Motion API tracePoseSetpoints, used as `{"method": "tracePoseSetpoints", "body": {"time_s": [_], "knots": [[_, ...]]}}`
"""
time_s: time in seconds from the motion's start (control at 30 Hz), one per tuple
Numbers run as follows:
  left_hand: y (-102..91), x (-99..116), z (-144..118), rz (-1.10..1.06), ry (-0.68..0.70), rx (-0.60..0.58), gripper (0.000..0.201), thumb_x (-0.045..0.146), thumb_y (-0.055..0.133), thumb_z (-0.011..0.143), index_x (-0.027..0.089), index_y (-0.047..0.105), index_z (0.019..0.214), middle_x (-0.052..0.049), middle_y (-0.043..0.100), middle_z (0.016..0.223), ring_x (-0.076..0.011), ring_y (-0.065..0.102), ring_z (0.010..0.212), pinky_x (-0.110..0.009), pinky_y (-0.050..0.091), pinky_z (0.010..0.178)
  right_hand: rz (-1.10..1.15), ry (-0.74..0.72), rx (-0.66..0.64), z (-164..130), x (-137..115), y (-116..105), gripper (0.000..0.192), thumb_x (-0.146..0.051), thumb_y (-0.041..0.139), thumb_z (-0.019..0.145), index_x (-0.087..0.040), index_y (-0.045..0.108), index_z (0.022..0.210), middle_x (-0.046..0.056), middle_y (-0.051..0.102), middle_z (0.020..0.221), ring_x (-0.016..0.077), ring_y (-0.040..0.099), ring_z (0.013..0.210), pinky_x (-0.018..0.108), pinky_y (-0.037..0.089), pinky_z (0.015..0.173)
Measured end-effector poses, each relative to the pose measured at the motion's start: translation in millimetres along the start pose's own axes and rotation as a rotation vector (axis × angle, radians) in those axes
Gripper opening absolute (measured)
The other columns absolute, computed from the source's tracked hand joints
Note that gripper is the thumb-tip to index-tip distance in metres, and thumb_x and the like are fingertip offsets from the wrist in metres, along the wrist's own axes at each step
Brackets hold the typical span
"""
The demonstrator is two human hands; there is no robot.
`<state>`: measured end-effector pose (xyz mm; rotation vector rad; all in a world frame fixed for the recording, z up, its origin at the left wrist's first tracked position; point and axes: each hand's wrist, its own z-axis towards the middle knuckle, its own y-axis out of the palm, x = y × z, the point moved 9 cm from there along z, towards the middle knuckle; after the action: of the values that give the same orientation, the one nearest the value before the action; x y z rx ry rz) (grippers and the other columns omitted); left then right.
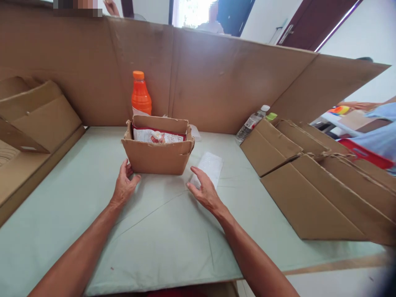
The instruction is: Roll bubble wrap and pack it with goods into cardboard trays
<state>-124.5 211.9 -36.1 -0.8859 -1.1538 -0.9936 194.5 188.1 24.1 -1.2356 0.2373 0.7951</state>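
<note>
Two bare forearms are seen from elbow down, no sleeves, gloves, watch or rings being worn on the left hand [124, 186] or the right hand [204, 191] (short nails are shown, fingers unmarked, upper arms cut off by frame).

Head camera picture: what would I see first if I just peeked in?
A bright orange bottle stands at the back against the cardboard wall. In front of it sits a small open cardboard box with a packet inside. The left hand touches the box's corner; the right hand rests beside it.
</note>
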Motion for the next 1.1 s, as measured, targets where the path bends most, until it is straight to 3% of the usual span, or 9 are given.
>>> {"method": "tracePoseSetpoints", "body": {"time_s": [0.17,0.3,0.43,0.53,0.6,0.77,0.87,1.0,1.1], "knots": [[-3.4,1,0,0.052,0.026,0.069,0.082,0.025,0.071,0.071,0.018,0.041,0.147,-0.018,0.054,0.14,-0.0289,0.058,0.128,-0.048,0.045,0.112,-0.439,0.063,-0.106,-32,22,-18,0.043,-0.029,0.064,0.088,-0.017,0.064,0.13,0.019,0.057,0.146,0.035,0.056,0.13,0.052,0.046,0.102],[-18.9,8,3,0.131,0.042,0.193,0.08,0.026,0.071,0.073,0.016,0.042,0.146,-0.02,0.054,0.139,-0.0306,0.059,0.127,-0.05,0.048,0.108,-0.438,0.097,-0.137,-39,20,-24,0.027,-0.015,0.052,0.095,-0.018,0.073,0.112,0.014,0.071,0.128,0.0299,0.065,0.118,0.047,0.046,0.099],[-32.5,82,-30,0.407,0.426,0.329,0.075,0.024,0.071,0.076,0.012,0.045,0.145,-0.022,0.053,0.141,-0.0359,0.052,0.133,-0.056,0.041,0.112,-0.154,0.116,-0.22,-58,-11,-35,0.026,-0.024,0.051,0.099,-0.02,0.074,0.109,0.009,0.077,0.114,0.0256,0.069,0.104,0.041,0.048,0.094],[-6.3,144,-90,0.494,0.695,0.175,0.069,0.016,0.067,0.08,0.019,0.047,0.146,-0.016,0.057,0.14,-0.0323,0.053,0.132,-0.052,0.041,0.114,0.14,0.151,-0.391,-81,-35,-37,0.029,-0.035,0.049,0.101,-0.022,0.075,0.106,0.005,0.078,0.106,0.0208,0.069,0.092,0.032,0.05,0.082],[34.0,164,-133,0.479,0.728,-0.157,0.065,0.016,0.065,0.083,0.024,0.048,0.145,-0.012,0.06,0.136,-0.03,0.056,0.129,-0.05,0.042,0.112,0.28,0.172,-0.506,-94,-44,-33,0.031,-0.036,0.049,0.101,-0.021,0.075,0.104,0.003,0.077,0.096,0.0182,0.067,0.085,0.028,0.048,0.076],[113.0,130,-196,0.427,0.441,-0.713,0.073,0.021,0.061,0.086,0.023,0.033,0.153,-0.011,0.067,0.126,-0.0253,0.062,0.113,-0.042,0.051,0.098,0.419,0.221,-0.594,-109,-38,-11,0.032,-0.035,0.048,0.1,-0.016,0.073,0.093,0.001,0.067,0.076,0.014,0.057,0.068,0.024,0.042,0.063],[129.1,91,-186,0.451,0.185,-0.751,0.06,0.025,0.054,0.089,0.02,0.042,0.148,-0.006,0.072,0.1,-0.0199,0.064,0.086,-0.035,0.052,0.081,0.389,0.221,-0.486,-115,-30,-16,0.028,-0.032,0.049,0.099,-0.017,0.072,0.1,0.002,0.071,0.083,0.0155,0.061,0.072,0.026,0.045,0.066],[138.1,70,-169,0.47,0.014,-0.752,0.058,0.028,0.053,0.088,0.016,0.047,0.145,0.002,0.062,0.075,-0.0153,0.055,0.067,-0.029,0.045,0.068,0.024,0.066,0.012,-130,-40,-70,0.019,-0.025,0.054,0.097,-0.02,0.07,0.107,0.008,0.075,0.103,0.0213,0.068,0.092,0.035,0.049,0.08],[143.0,65,-166,0.476,-0.013,-0.759,0.059,0.027,0.054,0.086,0.017,0.048,0.144,0.004,0.059,0.073,-0.0139,0.053,0.065,-0.027,0.043,0.065,-0.132,-0.169,0.019,-149,-69,-66,0.018,-0.022,0.059,0.096,-0.019,0.068,0.111,0.011,0.074,0.109,0.024,0.067,0.099,0.039,0.048,0.084]]}}
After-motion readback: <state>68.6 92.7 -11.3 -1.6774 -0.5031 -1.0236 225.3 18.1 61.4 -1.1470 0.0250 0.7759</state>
